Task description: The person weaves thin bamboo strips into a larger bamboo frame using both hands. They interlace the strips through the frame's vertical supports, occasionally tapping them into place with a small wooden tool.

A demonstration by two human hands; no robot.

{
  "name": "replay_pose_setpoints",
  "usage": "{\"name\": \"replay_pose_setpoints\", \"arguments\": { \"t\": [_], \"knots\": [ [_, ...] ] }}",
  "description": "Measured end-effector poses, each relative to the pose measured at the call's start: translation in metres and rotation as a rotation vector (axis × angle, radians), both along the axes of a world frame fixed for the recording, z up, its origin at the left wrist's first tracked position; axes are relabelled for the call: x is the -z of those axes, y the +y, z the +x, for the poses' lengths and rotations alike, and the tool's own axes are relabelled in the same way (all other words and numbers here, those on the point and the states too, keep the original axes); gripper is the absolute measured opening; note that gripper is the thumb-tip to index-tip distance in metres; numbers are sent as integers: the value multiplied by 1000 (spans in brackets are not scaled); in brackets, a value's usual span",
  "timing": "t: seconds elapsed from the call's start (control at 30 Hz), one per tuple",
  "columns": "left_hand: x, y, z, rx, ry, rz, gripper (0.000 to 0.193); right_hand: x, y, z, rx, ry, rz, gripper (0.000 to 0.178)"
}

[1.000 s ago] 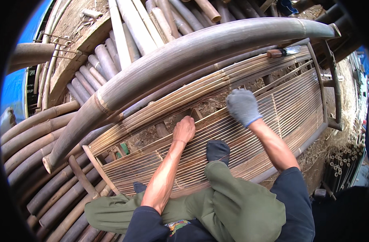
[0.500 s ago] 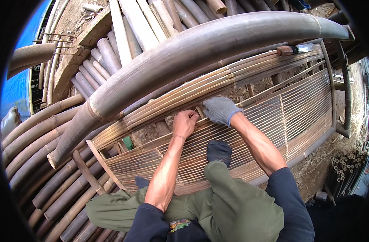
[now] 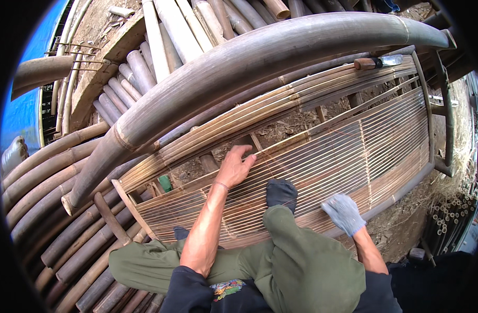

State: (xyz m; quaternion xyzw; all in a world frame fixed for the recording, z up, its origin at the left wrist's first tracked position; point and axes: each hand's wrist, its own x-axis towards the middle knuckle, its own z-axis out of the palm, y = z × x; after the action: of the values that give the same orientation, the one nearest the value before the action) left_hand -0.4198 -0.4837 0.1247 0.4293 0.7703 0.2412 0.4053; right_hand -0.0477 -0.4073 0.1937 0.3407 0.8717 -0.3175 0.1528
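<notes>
My bare left hand (image 3: 235, 167) hovers over a long lattice of thin bamboo slats (image 3: 327, 161), its thumb and fingers apart and nothing visible between them. It is next to the slat bordering the lattice's open gap, near a short crosspiece (image 3: 256, 141). A thin reddish strand (image 3: 269, 163) crosses the slats close by. Lower right, my right hand (image 3: 345, 213) wears a grey knitted glove and is over the near edge of the lattice. Its fingers look drawn together; whatever may be in them is hidden. My dark-socked foot (image 3: 281, 193) rests on the slats.
A thick curved bamboo pole (image 3: 249, 57) arches across the far side. A wooden-handled blade (image 3: 377, 62) lies on the lattice's far right end. Bamboo poles (image 3: 82, 229) are stacked at left, with more cut lengths (image 3: 174, 36) behind. A blue tarp (image 3: 20, 125) hangs far left.
My right hand has left the gap beside my left hand and moved down and right to the near edge. My left hand has stayed near the gap, its fingers loosening from a pinch.
</notes>
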Motion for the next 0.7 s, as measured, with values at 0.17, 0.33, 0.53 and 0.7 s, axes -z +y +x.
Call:
{"name": "replay_pose_setpoints", "arguments": {
  "t": [0.17,0.33,0.53,0.7],
  "knots": [
    [13,-6,24,-16,52,-111,32,-8,-11,41,35,-239,-92,28],
    [8,-4,22,-70,-6,-146,33,1,24,-84,277,68,323,46],
    [14,2,16,-40,-63,-248,38,28,25,-199,-28,-58,227,37],
    [26,-12,28,-71,110,-65,37,41,17,-202,85,-57,53,30]
  ]
}}
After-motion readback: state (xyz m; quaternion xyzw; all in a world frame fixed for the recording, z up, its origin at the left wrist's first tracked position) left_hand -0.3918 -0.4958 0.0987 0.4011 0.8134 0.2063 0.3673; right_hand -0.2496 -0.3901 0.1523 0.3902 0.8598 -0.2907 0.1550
